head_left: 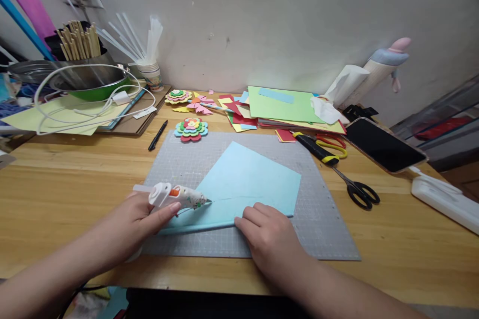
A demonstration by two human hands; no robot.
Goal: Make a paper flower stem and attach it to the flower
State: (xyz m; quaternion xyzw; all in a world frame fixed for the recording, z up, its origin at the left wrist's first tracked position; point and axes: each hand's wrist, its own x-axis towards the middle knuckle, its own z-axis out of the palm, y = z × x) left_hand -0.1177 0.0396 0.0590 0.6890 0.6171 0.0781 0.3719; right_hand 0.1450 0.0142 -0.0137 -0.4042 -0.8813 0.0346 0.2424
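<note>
A light blue paper sheet [247, 182] lies on a grey cutting mat [322, 214], its near edge folded or rolled over. My left hand [138, 222] is closed around a white glue gun [177, 196], whose nozzle touches the sheet's left edge. My right hand [267, 234] rests on the sheet's near edge with its fingers curled down, pressing the fold flat; nothing shows in its grip.
Paper flowers [191, 128], a black pen [157, 135], a stack of coloured paper [284, 107], a utility knife [315, 149], black scissors [355, 189] and a phone [383, 145] lie behind and right of the mat. A bowl [90, 79] and cable sit at back left.
</note>
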